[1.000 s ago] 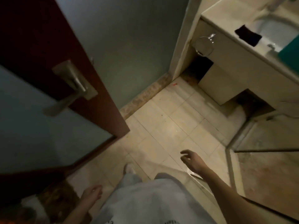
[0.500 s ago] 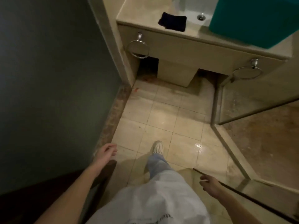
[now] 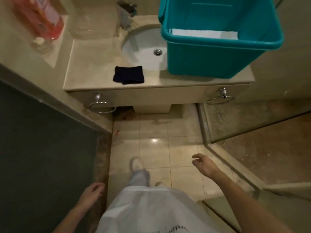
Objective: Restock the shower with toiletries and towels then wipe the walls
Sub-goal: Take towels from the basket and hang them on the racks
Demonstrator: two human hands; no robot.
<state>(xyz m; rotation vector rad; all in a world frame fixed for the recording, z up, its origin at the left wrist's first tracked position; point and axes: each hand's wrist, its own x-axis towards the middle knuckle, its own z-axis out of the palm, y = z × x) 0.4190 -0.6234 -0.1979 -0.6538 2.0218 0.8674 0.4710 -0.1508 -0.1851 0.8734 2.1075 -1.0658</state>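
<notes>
Head view: I'm looking down at a beige worktop with a sunken white basin, drain in the middle, tap behind it. A teal tub sits on the worktop's right end, overlapping the basin's right edge. Inside the tub I see a folded white towel lying against the near wall; the rest of its contents are hidden. A dark cloth, folded, lies on the worktop just in front of the basin, apart from the tub. At far left, blurred, an orange bottle with a small glass jar just beside it. Two chrome towel rings hang off the worktop's front face, both bare. Shower glass at right. Left hand low near the dark wall, fingers loosely curled, grip around nothing. Right hand over the floor tiles, fingers apart, nothing held, well short of the tub.
</notes>
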